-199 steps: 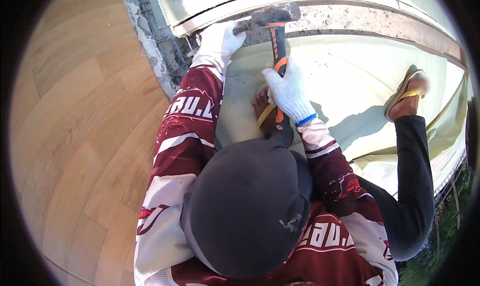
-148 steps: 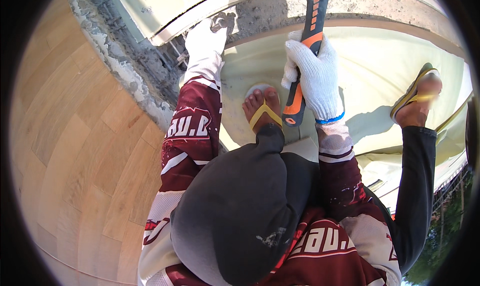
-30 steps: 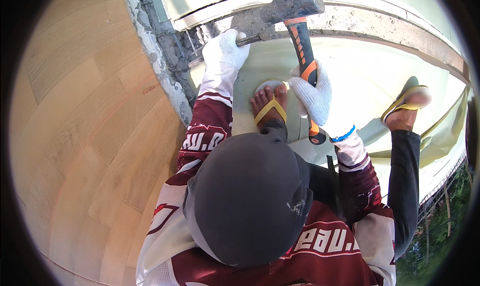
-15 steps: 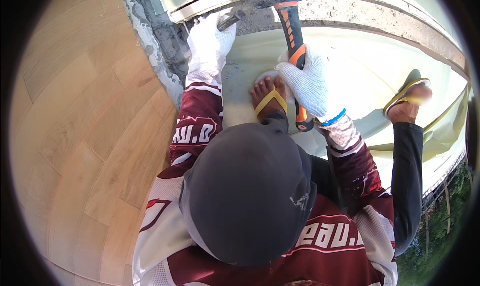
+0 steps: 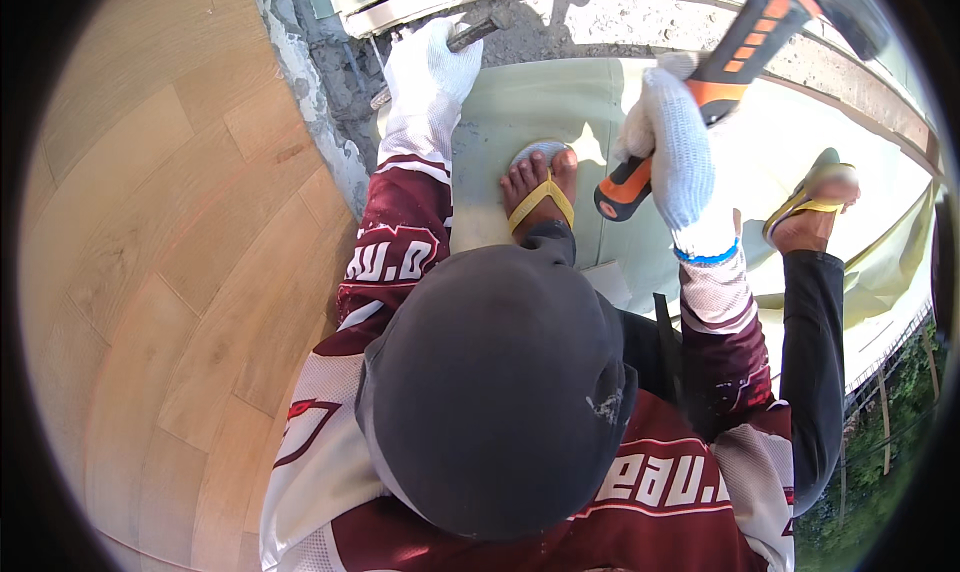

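My left hand (image 5: 428, 77), in a white knit glove, is closed round a dark steel chisel (image 5: 478, 33). The chisel lies aslant in the fist, its struck end out to the right and its other end low on the left, beside the broken concrete. In a white glove with a blue cuff, my right hand (image 5: 680, 152) grips the handle of a hammer (image 5: 748, 44) with an orange and black grip. The hammer is raised to the right, well apart from the chisel. Its dark head, at the upper right, is smeared by motion.
Wood-look floor (image 5: 190, 272) covers the left, ending at a rough mortar edge (image 5: 315, 112). A concrete strip (image 5: 640, 22) with rubble runs along the top below a pale frame (image 5: 420, 2). Pale green sheeting (image 5: 540, 92) lies under my sandalled feet (image 5: 545, 187). Greenery (image 5: 890, 462) shows beyond the right edge.
My right hand has swung the hammer up and to the right, away from the chisel. My left hand has shifted slightly right and still holds the chisel.
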{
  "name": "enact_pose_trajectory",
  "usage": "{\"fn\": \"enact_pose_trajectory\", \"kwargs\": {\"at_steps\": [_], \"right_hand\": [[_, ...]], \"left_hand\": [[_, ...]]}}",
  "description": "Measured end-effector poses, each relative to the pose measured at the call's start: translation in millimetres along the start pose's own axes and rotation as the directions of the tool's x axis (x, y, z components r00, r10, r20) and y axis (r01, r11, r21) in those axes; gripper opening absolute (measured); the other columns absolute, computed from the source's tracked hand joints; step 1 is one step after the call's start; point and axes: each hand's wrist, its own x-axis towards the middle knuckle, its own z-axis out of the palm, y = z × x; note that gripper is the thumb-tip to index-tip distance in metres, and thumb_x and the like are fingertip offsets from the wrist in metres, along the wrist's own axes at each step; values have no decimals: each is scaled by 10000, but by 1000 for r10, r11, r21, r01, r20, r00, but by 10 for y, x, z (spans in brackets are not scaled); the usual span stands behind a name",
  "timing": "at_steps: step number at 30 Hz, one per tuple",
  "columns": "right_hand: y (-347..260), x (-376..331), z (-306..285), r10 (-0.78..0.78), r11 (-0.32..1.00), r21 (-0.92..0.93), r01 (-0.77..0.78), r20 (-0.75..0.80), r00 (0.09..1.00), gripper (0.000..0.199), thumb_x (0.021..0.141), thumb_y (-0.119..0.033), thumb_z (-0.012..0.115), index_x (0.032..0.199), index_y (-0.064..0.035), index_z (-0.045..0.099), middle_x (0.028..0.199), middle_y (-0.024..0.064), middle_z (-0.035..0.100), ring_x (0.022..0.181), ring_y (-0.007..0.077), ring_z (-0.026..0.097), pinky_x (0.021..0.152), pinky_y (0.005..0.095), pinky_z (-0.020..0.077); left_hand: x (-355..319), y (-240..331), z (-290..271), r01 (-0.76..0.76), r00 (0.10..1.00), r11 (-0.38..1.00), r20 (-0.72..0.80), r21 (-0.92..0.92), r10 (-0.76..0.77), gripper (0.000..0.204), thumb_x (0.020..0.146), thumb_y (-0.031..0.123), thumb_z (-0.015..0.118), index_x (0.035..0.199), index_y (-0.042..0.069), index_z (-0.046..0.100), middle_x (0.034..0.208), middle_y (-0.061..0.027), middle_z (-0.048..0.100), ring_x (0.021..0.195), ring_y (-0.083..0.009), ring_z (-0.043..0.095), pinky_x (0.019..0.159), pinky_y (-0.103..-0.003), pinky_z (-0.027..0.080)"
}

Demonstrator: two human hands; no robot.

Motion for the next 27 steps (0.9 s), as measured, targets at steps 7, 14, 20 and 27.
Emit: {"fn": "enact_pose_trajectory", "kwargs": {"at_steps": [7,14,20,27], "right_hand": [[-204,-146,-182,33,956,-279,-95,-219,975,165,1066,-178,512,1035,-50,613,883,45,584,724,165,562,672,325,481],[-873,180,18,-287,940,158,301,-107,952,189,1047,-206,581,1031,-25,633,943,84,597,765,202,590,683,342,497],[-137,-283,-565,305,899,368,-236,-140,942,335,997,-215,688,1212,41,662,1136,137,621,849,280,645,744,384,548],[-907,166,165,-142,948,-316,28,-346,928,309,1003,-228,658,1199,9,627,917,66,607,726,201,586,673,339,507]], "left_hand": [[34,23,-86,61,998,997,1,-39,-61,299,862,307,782,1053,77,764,978,-171,773,939,-369,747,850,-394,587],[18,-41,32,79,997,997,25,6,-80,314,858,358,773,999,78,761,938,-184,758,913,-390,734,813,-406,578],[36,-76,-41,73,995,989,-61,-125,-81,320,865,368,779,973,68,752,895,-195,750,887,-397,733,808,-412,579],[27,-57,62,132,990,988,-37,-76,-135,290,863,344,768,880,60,714,816,-189,708,780,-410,692,752,-407,565]]}}
